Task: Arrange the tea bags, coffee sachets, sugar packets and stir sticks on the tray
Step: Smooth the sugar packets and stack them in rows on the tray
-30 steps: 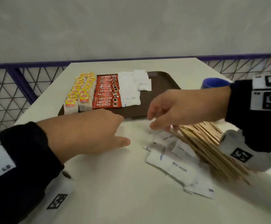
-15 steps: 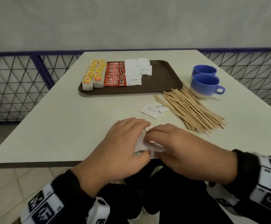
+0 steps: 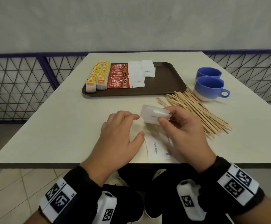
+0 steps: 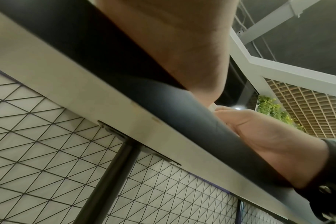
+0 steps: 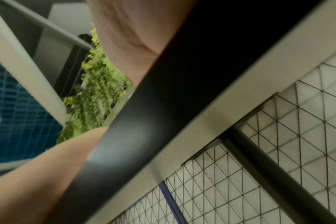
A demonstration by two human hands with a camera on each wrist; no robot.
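Observation:
A brown tray [image 3: 163,78] at the table's far side carries rows of yellow-tagged tea bags [image 3: 96,78], red coffee sachets [image 3: 118,75] and white sugar packets [image 3: 137,75]. My right hand [image 3: 165,115] pinches a small bunch of sugar packets [image 3: 151,115] between thumb and fingers, lifted off the table. Just left of it, my left hand [image 3: 138,126] rests on the tabletop with relaxed fingers and holds nothing. More sugar packets [image 3: 155,148] lie between my hands near the front edge. A heap of wooden stir sticks [image 3: 194,110] lies to the right. Both wrist views show only palms and the table edge [image 4: 125,98].
Two blue cups [image 3: 209,88] stand right of the tray, behind the stir sticks. The tray's right half is bare. A wire-mesh railing [image 3: 18,88] runs behind and beside the table. The table's front edge is right under my wrists.
Both hands had gathered packets at the front edge. Now my right hand has lifted a bunch up and forward, and my left hand has let go and rests flat beside it.

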